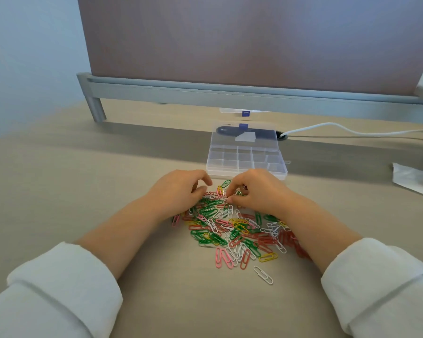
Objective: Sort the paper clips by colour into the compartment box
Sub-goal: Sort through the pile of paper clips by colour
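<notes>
A heap of paper clips [232, 228] in green, red, pink, yellow and white lies on the desk between my forearms. Just beyond it stands the clear compartment box [246, 164], lid open and leaning back, its compartments looking bare. My left hand [178, 191] rests on the far left edge of the heap with fingers loosely curled. My right hand [254, 191] is over the heap's far edge, its thumb and fingers pinching at clips there. A single white clip [263, 275] lies apart at the near side.
A grey partition rail [205, 93] on legs runs across the back of the beige desk [83, 191]. A white cable [352, 130] trails to the right from a desk port. A silvery packet [415, 179] lies at the right edge.
</notes>
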{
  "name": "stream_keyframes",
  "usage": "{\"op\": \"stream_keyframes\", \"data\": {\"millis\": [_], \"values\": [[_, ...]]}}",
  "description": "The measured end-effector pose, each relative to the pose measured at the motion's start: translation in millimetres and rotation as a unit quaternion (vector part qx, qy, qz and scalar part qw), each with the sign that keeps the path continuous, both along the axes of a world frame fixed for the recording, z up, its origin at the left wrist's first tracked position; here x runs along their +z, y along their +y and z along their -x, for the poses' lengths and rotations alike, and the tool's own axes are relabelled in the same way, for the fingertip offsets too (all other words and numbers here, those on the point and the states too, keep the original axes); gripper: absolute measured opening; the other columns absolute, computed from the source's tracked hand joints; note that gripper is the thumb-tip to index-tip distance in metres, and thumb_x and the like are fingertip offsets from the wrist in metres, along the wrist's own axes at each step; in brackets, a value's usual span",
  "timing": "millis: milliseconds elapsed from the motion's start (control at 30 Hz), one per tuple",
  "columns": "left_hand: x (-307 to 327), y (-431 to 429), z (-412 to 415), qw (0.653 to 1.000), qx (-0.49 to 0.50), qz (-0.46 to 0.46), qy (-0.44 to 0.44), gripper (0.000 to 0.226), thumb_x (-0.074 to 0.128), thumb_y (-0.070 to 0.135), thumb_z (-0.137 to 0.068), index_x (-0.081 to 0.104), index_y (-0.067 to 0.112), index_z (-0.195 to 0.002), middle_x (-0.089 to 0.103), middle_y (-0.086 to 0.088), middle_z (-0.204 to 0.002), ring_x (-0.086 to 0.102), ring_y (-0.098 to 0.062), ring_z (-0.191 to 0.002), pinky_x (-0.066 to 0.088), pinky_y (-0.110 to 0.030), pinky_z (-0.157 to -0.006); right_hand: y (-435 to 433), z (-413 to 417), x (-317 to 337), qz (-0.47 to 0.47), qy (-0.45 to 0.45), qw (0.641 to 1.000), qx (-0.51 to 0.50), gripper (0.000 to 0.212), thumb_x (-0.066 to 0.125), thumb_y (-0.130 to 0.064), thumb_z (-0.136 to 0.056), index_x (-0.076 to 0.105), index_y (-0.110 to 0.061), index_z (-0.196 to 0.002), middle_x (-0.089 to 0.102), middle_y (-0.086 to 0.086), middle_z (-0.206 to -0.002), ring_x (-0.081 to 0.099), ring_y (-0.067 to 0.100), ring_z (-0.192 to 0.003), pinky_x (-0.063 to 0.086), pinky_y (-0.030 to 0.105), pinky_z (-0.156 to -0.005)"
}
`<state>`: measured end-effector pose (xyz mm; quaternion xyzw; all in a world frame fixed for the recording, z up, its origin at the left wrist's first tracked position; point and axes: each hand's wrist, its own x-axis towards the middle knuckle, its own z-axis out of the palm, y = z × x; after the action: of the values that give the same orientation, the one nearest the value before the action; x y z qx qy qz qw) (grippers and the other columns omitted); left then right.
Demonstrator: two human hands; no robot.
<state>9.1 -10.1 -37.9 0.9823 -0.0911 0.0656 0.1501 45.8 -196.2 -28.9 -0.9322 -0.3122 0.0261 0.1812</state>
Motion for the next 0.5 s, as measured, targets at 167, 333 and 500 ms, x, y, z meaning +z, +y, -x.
{"op": "stream_keyframes", "data": {"millis": [167,333,500], "values": [[2,2,0,0.998,-0.018,-0.065,-0.004,0.019,0.056,0.040,-0.087,0.066,0.029,-0.098,0.040,0.013,-0.059,0.039,-0.007,-0.061,0.029,-0.024,-0.061,-2,4,1,0.003,-0.012,1.000,0.008,0.012,0.060,-0.023,-0.087,0.069,-0.020,-0.093,0.042,-0.018,-0.064,0.038,-0.001,-0.058,0.031,0.016,-0.053],[6,6,6,0.998,-0.050,-0.033,0.034,0.013,0.064,0.034,-0.083,0.067,0.023,-0.089,0.040,0.012,-0.056,0.040,-0.001,-0.054,0.027,-0.016,-0.051,0,6,1,-0.004,0.002,1.000,-0.001,0.015,0.049,-0.024,-0.093,0.061,-0.017,-0.097,0.053,-0.011,-0.077,0.051,0.008,-0.072,0.040,0.021,-0.062],[14,16,7,0.991,-0.063,0.022,0.115,0.020,0.072,0.023,-0.075,0.059,0.033,-0.064,0.038,0.008,-0.048,0.040,-0.001,-0.045,0.028,-0.015,-0.047,1,7,0,-0.016,0.041,0.999,-0.007,0.012,0.039,-0.022,-0.097,0.051,-0.019,-0.099,0.054,-0.004,-0.091,0.051,0.016,-0.085,0.040,0.027,-0.069]]}}
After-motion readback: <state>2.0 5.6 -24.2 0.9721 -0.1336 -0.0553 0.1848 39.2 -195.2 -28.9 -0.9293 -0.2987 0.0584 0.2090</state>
